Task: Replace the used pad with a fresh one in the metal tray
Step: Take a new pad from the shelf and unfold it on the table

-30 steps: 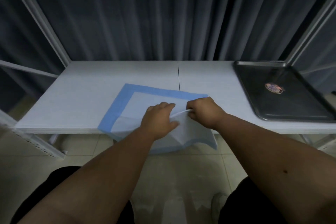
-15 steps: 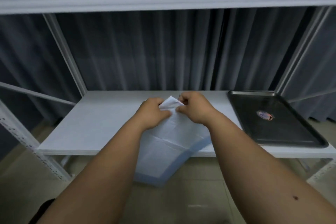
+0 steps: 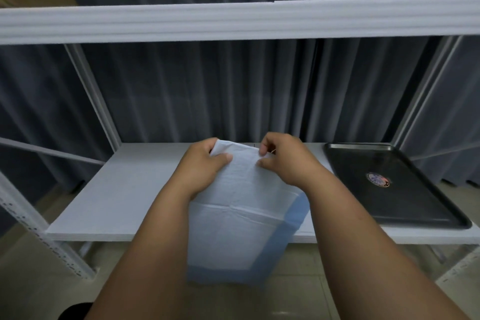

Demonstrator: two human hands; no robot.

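A white pad with a blue border (image 3: 239,226) hangs in the air in front of the shelf, folded, its lower end below the shelf's front edge. My left hand (image 3: 205,163) grips its top left corner. My right hand (image 3: 280,158) pinches the top right corner between thumb and fingers. The dark metal tray (image 3: 405,205) lies on the right end of the white shelf (image 3: 124,189), with a round sticker (image 3: 378,179) in its middle and no pad in it.
An upper white shelf beam (image 3: 233,19) crosses the view above my hands. Slanted white frame posts (image 3: 93,93) stand at both sides. Dark curtains (image 3: 233,91) hang behind the shelf. Tiled floor (image 3: 298,293) lies below.
The pad has been lifted off the shelf, where it lay spread out, and now hangs from both hands. My hands moved apart along its top edge. My head has tilted up.
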